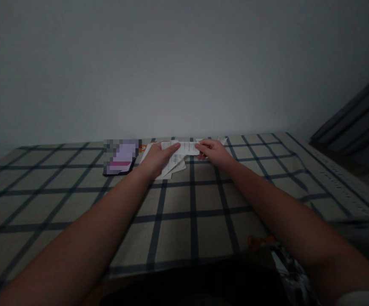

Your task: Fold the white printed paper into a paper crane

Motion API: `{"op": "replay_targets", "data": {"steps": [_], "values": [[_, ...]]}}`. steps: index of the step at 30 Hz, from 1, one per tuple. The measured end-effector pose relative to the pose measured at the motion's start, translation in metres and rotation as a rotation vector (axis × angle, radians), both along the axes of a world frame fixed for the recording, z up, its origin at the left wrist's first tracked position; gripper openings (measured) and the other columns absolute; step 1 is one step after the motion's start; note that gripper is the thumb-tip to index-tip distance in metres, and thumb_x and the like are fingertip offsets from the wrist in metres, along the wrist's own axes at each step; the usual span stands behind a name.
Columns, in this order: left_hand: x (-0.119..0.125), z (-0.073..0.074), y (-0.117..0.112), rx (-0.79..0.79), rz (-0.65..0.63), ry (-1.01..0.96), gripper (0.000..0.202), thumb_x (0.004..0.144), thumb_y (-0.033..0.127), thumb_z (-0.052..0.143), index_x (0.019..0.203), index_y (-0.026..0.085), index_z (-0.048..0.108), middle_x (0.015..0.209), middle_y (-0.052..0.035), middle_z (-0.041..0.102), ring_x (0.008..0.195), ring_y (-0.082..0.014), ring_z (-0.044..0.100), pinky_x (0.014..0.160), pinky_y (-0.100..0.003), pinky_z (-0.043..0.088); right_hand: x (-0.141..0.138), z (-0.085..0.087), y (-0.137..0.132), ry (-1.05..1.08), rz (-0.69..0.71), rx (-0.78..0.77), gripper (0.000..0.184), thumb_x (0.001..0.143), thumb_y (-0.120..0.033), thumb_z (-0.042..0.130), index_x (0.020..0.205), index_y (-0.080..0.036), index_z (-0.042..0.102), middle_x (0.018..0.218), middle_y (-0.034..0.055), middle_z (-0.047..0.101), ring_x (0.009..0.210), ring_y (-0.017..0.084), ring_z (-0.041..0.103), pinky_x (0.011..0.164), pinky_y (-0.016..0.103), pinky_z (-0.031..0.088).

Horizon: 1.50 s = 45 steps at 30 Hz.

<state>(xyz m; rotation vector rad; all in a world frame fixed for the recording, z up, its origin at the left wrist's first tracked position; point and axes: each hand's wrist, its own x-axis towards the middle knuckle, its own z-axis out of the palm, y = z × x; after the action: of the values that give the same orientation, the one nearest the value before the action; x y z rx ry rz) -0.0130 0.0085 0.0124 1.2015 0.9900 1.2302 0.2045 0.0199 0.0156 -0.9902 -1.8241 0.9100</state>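
Observation:
Both arms reach forward over the table to several white printed paper slips that look like receipts. My left hand (159,156) is closed on a slip (174,160), with its thumb pressed on top. At the other end of a narrow paper strip (188,148), my right hand (212,151) pinches between thumb and fingers. The strip stretches between the two hands. More papers (180,166) lie fanned out beneath and beside my left hand. Another bit of white paper (224,140) shows behind my right hand, partly hidden. The print is too small to read.
A checked tablecloth (174,229) covers the table. To the left of the papers lies a phone (123,157) with a lit, partly blurred screen. A grey wall (184,68) stands behind the table. Dark folded fabric (356,119) is at the far right.

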Motion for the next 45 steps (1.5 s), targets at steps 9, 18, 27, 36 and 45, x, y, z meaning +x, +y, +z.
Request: {"op": "replay_targets", "data": {"steps": [9, 18, 27, 36, 45], "values": [[-0.001, -0.002, 0.001, -0.002, 0.006, 0.040, 0.042, 0.069, 0.044, 0.082, 0.094, 0.012, 0.072, 0.095, -0.0144, 0.076, 0.075, -0.0224, 0.072, 0.072, -0.035, 0.057, -0.001, -0.001, 0.002, 0.092, 0.049, -0.131, 0.036, 0.089, -0.051, 0.052, 0.074, -0.019, 0.062, 0.068, 0.0024, 0.061, 0.061, 0.013, 0.056, 0.059, 0.027, 0.045], [0.002, 0.000, -0.002, -0.003, -0.048, 0.026, 0.036, 0.069, 0.042, 0.083, 0.089, 0.014, 0.073, 0.090, -0.0107, 0.077, 0.075, -0.0202, 0.071, 0.075, -0.033, 0.057, -0.002, 0.003, -0.002, 0.011, 0.023, -0.021, 0.034, 0.084, -0.049, 0.058, 0.073, -0.018, 0.061, 0.066, 0.0001, 0.057, 0.061, 0.012, 0.051, 0.059, 0.026, 0.040], [0.002, -0.002, 0.002, -0.004, 0.021, 0.046, 0.042, 0.073, 0.050, 0.077, 0.088, 0.012, 0.072, 0.088, -0.0128, 0.077, 0.073, -0.0227, 0.072, 0.068, -0.033, 0.058, -0.001, -0.002, 0.003, 0.016, 0.010, -0.039, 0.045, 0.089, -0.056, 0.049, 0.066, -0.018, 0.058, 0.059, 0.0000, 0.055, 0.055, 0.012, 0.050, 0.055, 0.025, 0.040], [0.001, -0.002, 0.003, -0.009, 0.024, 0.049, 0.039, 0.074, 0.048, 0.077, 0.090, 0.012, 0.073, 0.093, -0.0139, 0.077, 0.073, -0.0214, 0.072, 0.071, -0.033, 0.057, 0.000, 0.007, -0.001, -0.040, -0.079, -0.020, 0.044, 0.089, -0.053, 0.052, 0.064, -0.018, 0.057, 0.058, 0.0008, 0.055, 0.055, 0.012, 0.050, 0.055, 0.025, 0.039], [0.002, -0.005, -0.003, -0.014, -0.091, 0.166, 0.042, 0.070, 0.052, 0.078, 0.081, 0.012, 0.072, 0.076, -0.0087, 0.075, 0.062, -0.0185, 0.066, 0.059, -0.028, 0.051, -0.004, -0.001, -0.001, -0.028, 0.052, -0.008, 0.031, 0.082, -0.046, 0.062, 0.079, -0.015, 0.067, 0.072, 0.0029, 0.063, 0.065, 0.014, 0.055, 0.061, 0.027, 0.041]]}}
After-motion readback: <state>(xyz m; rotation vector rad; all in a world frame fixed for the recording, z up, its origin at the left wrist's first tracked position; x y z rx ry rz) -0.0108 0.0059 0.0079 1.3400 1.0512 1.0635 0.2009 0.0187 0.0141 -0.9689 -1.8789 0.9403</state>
